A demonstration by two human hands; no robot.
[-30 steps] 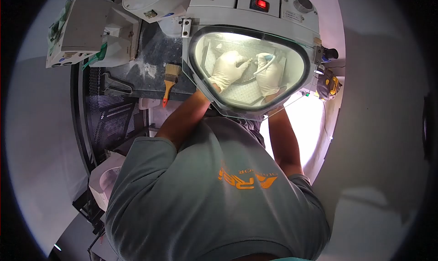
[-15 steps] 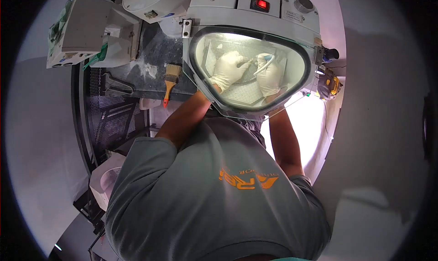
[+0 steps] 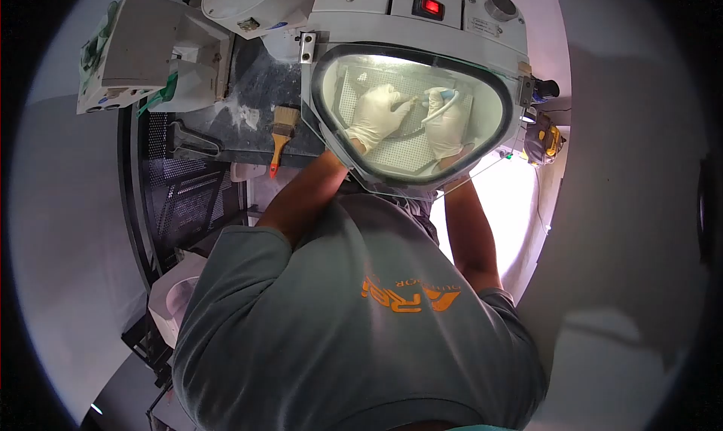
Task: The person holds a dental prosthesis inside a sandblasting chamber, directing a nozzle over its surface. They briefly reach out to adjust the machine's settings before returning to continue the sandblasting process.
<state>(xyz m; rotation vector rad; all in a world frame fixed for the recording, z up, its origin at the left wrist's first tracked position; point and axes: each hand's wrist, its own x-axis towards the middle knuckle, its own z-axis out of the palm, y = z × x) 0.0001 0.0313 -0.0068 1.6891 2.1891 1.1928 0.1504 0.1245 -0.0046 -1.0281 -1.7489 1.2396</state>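
Observation:
Behind the window of a blasting cabinet (image 3: 325,35), my two gloved hands work close together. My left hand (image 3: 378,116) is closed, its thumb and fingers pinched on something small that I cannot make out. To its right, my right hand (image 3: 447,128) grips a blue-bodied blasting pen (image 3: 449,95), its tip pointing toward the left fingertips. A pale hose (image 3: 437,114) bends from the pen across the glove. Both hands are above a perforated grate (image 3: 395,157).
A paintbrush (image 3: 280,135) with an orange-tipped handle lies on the dusty dark bench (image 3: 252,77). Left of it stands a white machine (image 3: 135,50). A lit red switch (image 3: 431,7) and a knob (image 3: 501,7) sit atop the cabinet. A yellow-and-black tool (image 3: 544,141) is at right.
My right hand has turned slightly, and the pen with its hose has shifted a little. The left hand has barely moved.

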